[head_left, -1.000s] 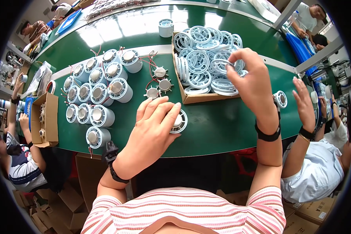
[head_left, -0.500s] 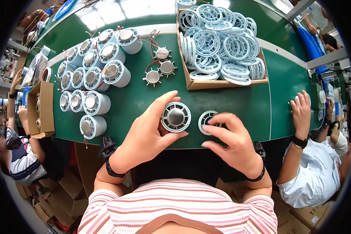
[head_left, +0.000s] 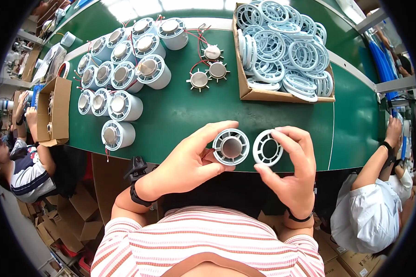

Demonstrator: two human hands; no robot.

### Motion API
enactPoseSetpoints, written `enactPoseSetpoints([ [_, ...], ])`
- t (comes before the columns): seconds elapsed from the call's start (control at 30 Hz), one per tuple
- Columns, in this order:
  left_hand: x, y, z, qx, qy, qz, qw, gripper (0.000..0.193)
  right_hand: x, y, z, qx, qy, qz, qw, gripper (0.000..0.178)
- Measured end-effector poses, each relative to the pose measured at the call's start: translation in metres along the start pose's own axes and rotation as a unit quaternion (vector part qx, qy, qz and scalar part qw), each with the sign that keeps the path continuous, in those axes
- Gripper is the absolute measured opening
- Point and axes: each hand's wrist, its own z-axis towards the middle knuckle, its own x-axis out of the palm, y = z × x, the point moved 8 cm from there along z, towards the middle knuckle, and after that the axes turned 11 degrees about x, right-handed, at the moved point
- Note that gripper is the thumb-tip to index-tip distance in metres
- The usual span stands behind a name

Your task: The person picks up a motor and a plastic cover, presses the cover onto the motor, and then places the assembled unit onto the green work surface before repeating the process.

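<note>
My left hand [head_left: 189,161] is closed around a pale blue cylindrical housing [head_left: 241,159], whose spoked end with a round silver motor [head_left: 231,147] faces up. A red wire shows beside my fingers. Just to its right, a pale blue spoked ring [head_left: 259,147] is pinched at its rim between the thumb and fingers of my right hand [head_left: 293,166]. A small gap separates ring and housing. Both are held over the front edge of the green table [head_left: 189,108].
Several housings with silver motors [head_left: 125,76] stand in rows at the left. Three loose spoked motors [head_left: 217,70] with red wires lie at centre back. A cardboard box [head_left: 286,95] heaped with rings stands back right; another open box [head_left: 53,111] is far left. Co-workers sit on both sides.
My right hand has picked the ring up off the table and tilted it toward the housing. The view has shifted, and the co-worker's hand at right has left the near table.
</note>
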Motion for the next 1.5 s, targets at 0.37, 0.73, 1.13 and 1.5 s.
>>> enactPoseSetpoints([
  [0.37, 0.004, 0.014, 0.002, 0.004, 0.048, 0.009, 0.999, 0.071, 0.035, 0.033, 0.015, -0.05, 0.04, -0.005, 0.998, 0.065],
  [0.73, 0.002, 0.01, -0.004, -0.014, 0.054, -0.1, 0.993, 0.073, 0.034, 0.029, 0.016, -0.043, 0.066, 0.004, 0.997, 0.07],
  [1.13, 0.005, 0.006, -0.003, -0.113, 0.007, -0.181, 0.977, 0.058, 0.032, 0.031, 0.017, -0.063, 0.059, 0.006, 0.996, 0.072],
  [1.5, 0.002, 0.012, -0.002, -0.097, 0.019, -0.129, 0.987, 0.053, 0.033, 0.033, 0.015, -0.054, 0.048, -0.012, 0.997, 0.071],
])
